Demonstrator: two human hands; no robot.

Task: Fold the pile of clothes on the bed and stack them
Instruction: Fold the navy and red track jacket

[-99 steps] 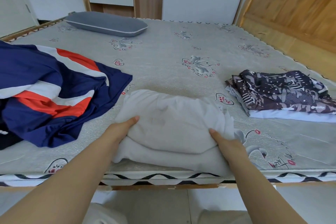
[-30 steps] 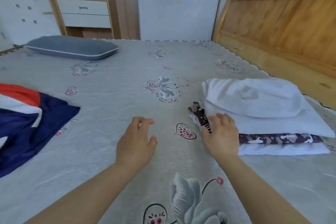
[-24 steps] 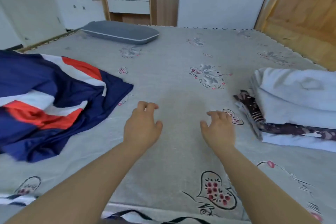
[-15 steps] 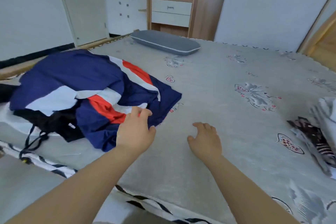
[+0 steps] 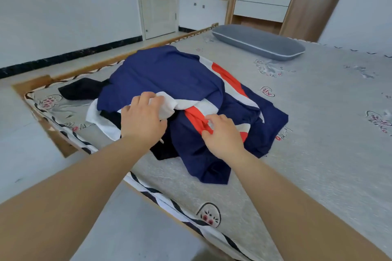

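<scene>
A crumpled pile lies near the bed's left corner, topped by a navy garment with white and red stripes. A black garment pokes out beneath it on the left. My left hand grips a bunched white part of the striped garment. My right hand pinches its red stripe between thumb and fingers. The folded stack is out of view to the right.
The grey patterned mattress stretches to the right of the pile. A grey pillow lies at the far side. The bed's wooden edge and floor are at the left; a door and a drawer unit stand behind.
The white folded garment went onto the stack at the right. My view and both hands then swung left, and both hands have taken hold of the navy striped garment.
</scene>
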